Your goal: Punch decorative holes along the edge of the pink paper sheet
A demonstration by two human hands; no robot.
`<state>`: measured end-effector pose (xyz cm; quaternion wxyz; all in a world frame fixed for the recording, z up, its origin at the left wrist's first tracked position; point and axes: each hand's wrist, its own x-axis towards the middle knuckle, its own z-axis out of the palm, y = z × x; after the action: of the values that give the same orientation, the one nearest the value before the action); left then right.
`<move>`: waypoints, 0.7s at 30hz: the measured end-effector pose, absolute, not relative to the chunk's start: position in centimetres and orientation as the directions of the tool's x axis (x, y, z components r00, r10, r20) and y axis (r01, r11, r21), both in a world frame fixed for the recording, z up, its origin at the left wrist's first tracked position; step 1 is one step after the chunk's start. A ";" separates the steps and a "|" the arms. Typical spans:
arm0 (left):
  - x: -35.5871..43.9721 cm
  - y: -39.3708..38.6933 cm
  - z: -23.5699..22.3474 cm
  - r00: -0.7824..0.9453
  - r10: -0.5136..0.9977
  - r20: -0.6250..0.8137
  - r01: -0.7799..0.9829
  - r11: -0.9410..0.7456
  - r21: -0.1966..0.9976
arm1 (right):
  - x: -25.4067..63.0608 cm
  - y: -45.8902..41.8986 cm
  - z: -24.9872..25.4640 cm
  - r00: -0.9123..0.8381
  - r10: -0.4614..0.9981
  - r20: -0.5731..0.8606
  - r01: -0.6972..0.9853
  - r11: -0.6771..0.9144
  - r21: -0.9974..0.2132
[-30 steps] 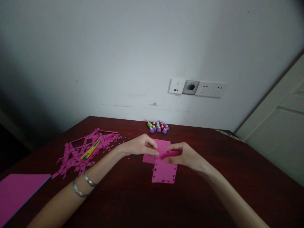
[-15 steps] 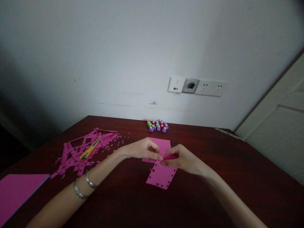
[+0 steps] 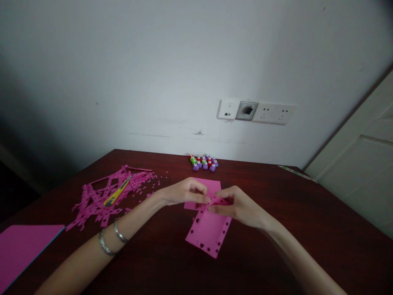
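A pink sheet of paper (image 3: 210,229) with small shapes punched along its edges is held up off the table, tilted, its lower end toward me. Its far end is pinched between the thumb and fingers of my right hand (image 3: 238,207). My left hand (image 3: 188,192) has thumb and fingertips closed on the same end, close to the right fingertips. The paper looks bent or bunched there; fingers partly hide it. Beneath and beyond the hands lies another pink sheet (image 3: 213,185), flat on the dark red-brown table (image 3: 264,254).
Several red, green and purple craft punches (image 3: 204,163) stand by the wall. On the left a yellow utility knife (image 3: 118,191) lies on pink paper scraps (image 3: 92,205). A larger pink sheet stack (image 3: 27,250) is at the near left. A thin strip (image 3: 296,173) lies far right.
The punched sheet has lifted and turned, its lower end swinging toward me and slightly left. My fingertips have come together at its far end.
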<state>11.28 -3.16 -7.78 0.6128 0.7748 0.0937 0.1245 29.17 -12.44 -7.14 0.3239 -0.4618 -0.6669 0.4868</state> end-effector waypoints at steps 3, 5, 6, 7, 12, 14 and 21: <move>11.2 -2.9 -7.9 0.934 0.349 0.071 0.010 -0.225 0.974 | 29.5 -12.1 -7.4 -0.308 0.951 -0.010 0.335 0.099 -0.937; 11.1 -2.7 -8.0 0.930 0.366 0.038 0.052 -0.233 0.971 | 29.8 -11.9 -7.5 -0.260 0.966 -0.001 0.342 0.091 -0.935; 11.1 -2.6 -8.0 0.928 0.372 0.024 0.074 -0.245 0.967 | 29.9 -11.8 -7.5 -0.237 0.972 0.001 0.341 0.084 -0.936; 11.1 -2.6 -8.0 0.926 0.378 0.018 0.089 -0.262 0.961 | 30.0 -11.8 -7.5 -0.218 0.976 0.002 0.343 0.079 -0.936; 11.2 -2.7 -7.9 0.932 0.360 0.032 0.084 -0.303 0.949 | 30.0 -11.9 -7.4 -0.222 0.973 -0.056 0.363 0.029 -0.931; 11.3 -2.9 -7.8 0.940 0.341 0.026 0.082 -0.299 0.951 | 29.8 -12.0 -7.4 -0.252 0.964 -0.086 0.340 0.005 -0.940; 11.2 -2.6 -8.1 0.957 0.290 0.006 0.064 -0.231 0.971 | 29.9 -12.1 -7.6 -0.313 0.947 -0.075 0.293 0.021 -0.956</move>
<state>11.16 -2.61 -8.10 0.6095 0.7791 0.1138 0.0925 29.87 -12.07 -7.58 0.3254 -0.4873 -0.6360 0.5021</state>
